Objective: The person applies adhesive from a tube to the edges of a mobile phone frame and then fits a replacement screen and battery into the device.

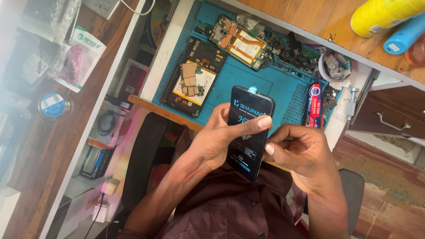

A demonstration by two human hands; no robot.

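I take the blue repair mat [248, 84] as my landmark. It lies on the white table [166, 53], and its near edge is partly hidden behind the hands and the phone. Beyond the mat's far edge, the wooden shelf [318, 17] carries a yellow can [380, 15] and a blue bottle [405, 35], both cut off by the frame.

On the mat I see two opened phones: the larger dark one [195, 82] towards the mat's left side and a second one [241, 44] near its far edge, each showing a pale battery and circuit boards. At the mat's right end a heap of small dark parts [296, 53] is too cluttered for me to sort out, with a white cup of scraps [333, 66] just beside it and a red glue tube [314, 105] lying on the ribbed corner.

The black smartphone [249, 132] is held in the air over the mat's near edge, screen up, with a blue tab at its top end. My left hand [217, 141] cradles it from below, the grip pinching the phone with the thumb [254, 125] laid flat across the glass. My right hand [301, 152] is at the phone's right edge, fingers curled, thumb tip touching the side; I cannot tell if it truly grips.
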